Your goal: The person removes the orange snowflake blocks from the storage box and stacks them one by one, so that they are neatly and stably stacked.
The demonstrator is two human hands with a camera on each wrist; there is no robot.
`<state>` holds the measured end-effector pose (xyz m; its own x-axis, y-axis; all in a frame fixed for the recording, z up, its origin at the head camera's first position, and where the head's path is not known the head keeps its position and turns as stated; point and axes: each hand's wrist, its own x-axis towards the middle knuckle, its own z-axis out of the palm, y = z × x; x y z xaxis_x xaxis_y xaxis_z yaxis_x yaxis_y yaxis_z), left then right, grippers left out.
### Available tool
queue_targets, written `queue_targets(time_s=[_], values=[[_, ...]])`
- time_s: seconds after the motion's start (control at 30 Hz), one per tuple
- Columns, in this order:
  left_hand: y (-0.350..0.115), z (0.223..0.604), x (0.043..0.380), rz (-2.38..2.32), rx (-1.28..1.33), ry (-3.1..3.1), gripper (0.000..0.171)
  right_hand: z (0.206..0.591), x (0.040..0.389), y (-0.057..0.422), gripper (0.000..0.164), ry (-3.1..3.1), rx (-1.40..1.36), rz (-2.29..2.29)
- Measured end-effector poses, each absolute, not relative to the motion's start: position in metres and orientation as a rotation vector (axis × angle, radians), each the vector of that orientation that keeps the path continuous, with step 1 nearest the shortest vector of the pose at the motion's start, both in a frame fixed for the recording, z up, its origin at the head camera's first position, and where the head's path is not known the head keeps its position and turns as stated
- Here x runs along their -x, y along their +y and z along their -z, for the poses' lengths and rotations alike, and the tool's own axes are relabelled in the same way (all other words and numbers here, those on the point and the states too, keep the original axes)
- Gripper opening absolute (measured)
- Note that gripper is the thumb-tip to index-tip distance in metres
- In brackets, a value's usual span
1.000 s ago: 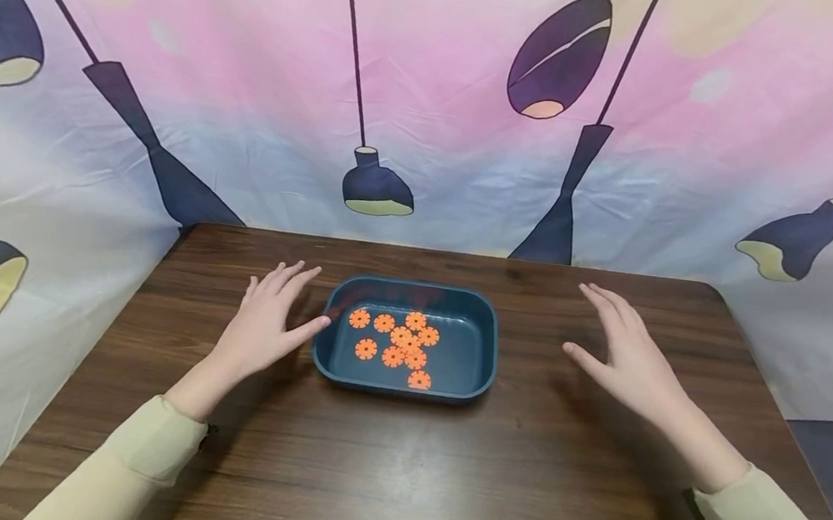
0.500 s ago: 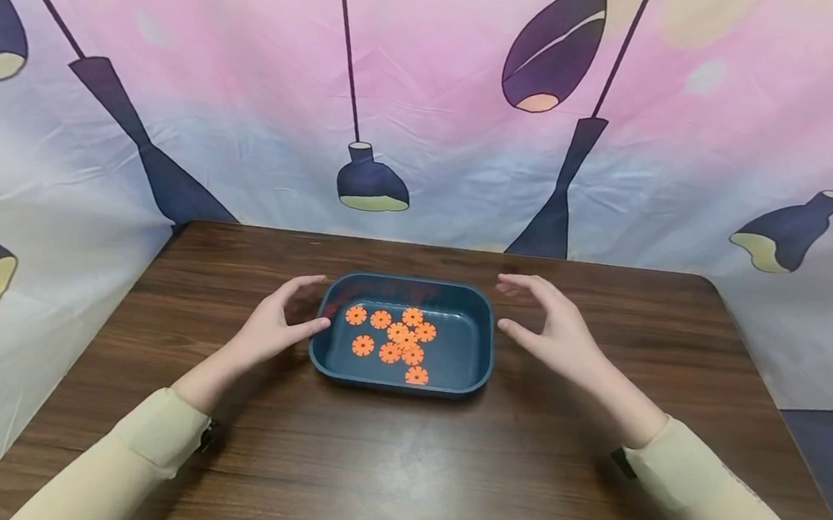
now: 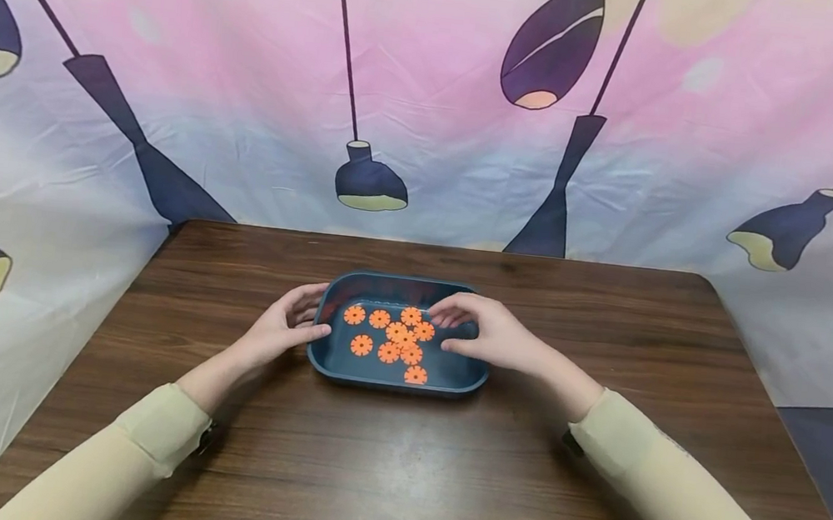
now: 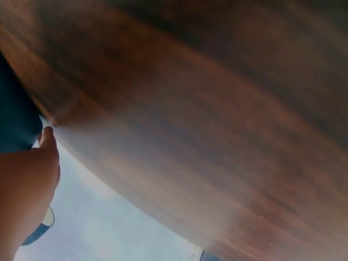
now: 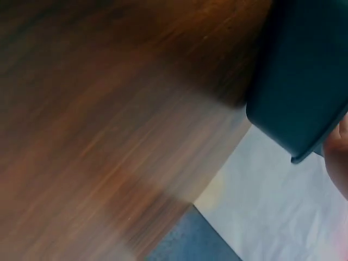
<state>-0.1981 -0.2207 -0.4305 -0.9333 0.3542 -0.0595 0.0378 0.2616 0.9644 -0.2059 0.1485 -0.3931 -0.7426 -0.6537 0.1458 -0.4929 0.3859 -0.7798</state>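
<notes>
Several orange discs [image 3: 400,338] in blue tray [image 3: 454,374], beside parted right fingers [image 3: 457,302], left fingers [image 3: 305,292] pinching tray wall [image 3: 315,352].

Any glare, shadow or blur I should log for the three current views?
Head: pale glare on the table below the tray, orange discs fairly clear. Left wrist: soft, hazy wood grain, left hand cut off by the left edge. Right wrist: soft grain, dark shadow beside the tray, right hand cut off at the right edge.

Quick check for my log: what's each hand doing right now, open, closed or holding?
Left hand: holding the tray by its left end.
Right hand: open, over the tray's right end.
</notes>
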Motion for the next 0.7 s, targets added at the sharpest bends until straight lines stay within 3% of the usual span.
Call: queue_targets(time_s=[0.7], values=[[-0.220, 0.442, 0.192, -2.007, -0.260, 1.907, 0.076, 0.409, 0.223, 0.106, 0.033, 2.268, 1.249, 0.772]])
